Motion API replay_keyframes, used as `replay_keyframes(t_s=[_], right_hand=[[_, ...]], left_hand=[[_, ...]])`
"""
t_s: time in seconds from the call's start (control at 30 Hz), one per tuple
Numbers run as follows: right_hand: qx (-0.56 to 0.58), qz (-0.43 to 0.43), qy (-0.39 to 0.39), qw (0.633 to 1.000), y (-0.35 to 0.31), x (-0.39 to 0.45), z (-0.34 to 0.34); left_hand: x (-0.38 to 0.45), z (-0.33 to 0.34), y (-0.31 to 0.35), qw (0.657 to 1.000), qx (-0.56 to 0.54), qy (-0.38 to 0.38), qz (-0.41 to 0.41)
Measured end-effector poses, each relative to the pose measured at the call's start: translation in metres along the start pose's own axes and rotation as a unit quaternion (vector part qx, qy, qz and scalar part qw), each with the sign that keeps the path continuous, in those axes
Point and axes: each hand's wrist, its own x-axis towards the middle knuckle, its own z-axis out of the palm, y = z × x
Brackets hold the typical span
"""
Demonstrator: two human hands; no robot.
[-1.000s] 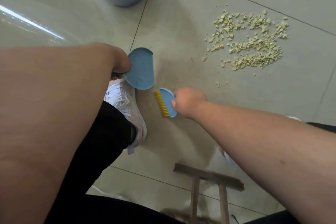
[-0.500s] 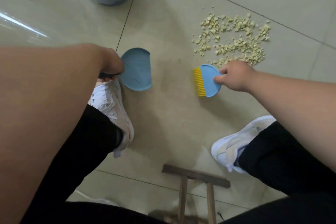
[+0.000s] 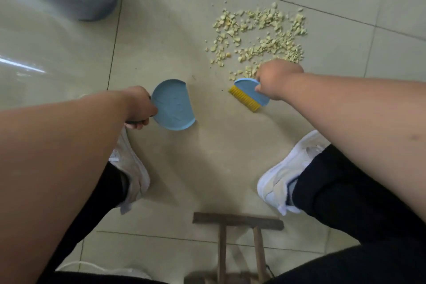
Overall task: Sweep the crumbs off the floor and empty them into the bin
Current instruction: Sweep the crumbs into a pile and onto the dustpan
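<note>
Pale tiled floor (image 3: 207,157) carries pale yellow crumbs (image 3: 258,37) beside our right hand (image 3: 276,80) gripping the blue yellow-bristled brush (image 3: 247,93), while our left hand (image 3: 139,108) grips the blue plastic dustpan (image 3: 173,105).

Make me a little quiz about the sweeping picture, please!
1. True or false: the crumbs are already in the dustpan.
2. Which hand holds the brush? A) left hand B) right hand
3. Fill in: the brush's bristles are ____.

Key:
1. False: they lie on the floor, and the dustpan looks empty.
2. B: the left hand holds the dustpan.
3. Yellow.
</note>
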Motion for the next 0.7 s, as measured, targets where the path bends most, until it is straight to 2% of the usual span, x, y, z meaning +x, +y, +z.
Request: replay_keyframes(t_s=[0.1, 0.23, 0.33, 0.4, 0.43, 0.53, 0.63, 0.7], right_hand=[[0.006, 0.015, 0.011, 1.000, 0.030, 0.007, -0.017], [-0.020, -0.068, -0.020, 0.997, 0.060, -0.008, -0.023], [-0.024, -0.132, -0.121, 0.984, 0.068, -0.026, -0.004], [-0.059, -0.131, -0.204, 0.968, 0.070, -0.034, 0.020], [-0.080, -0.125, -0.215, 0.965, 0.071, -0.034, 0.033], [-0.084, -0.104, -0.148, 0.980, 0.073, -0.024, 0.047], [-0.054, -0.082, -0.081, 0.992, 0.080, -0.005, 0.027], [-0.029, -0.073, -0.062, 0.995, 0.092, 0.005, 0.011]], left_hand=[[0.001, 0.005, 0.022, 1.000, 0.027, -0.008, 0.010], [-0.003, 0.013, 0.055, 0.997, 0.068, -0.007, 0.036], [-0.005, 0.031, 0.074, 0.998, 0.058, -0.015, 0.031], [-0.007, 0.055, 0.086, 0.998, 0.042, -0.027, 0.031], [-0.009, 0.069, 0.092, 0.998, 0.033, -0.032, 0.031], [-0.017, 0.105, 0.111, 0.998, 0.007, -0.049, 0.038], [-0.017, 0.125, 0.135, 0.998, -0.028, -0.056, 0.033], [-0.014, 0.131, 0.153, 0.996, -0.052, -0.058, 0.032]])
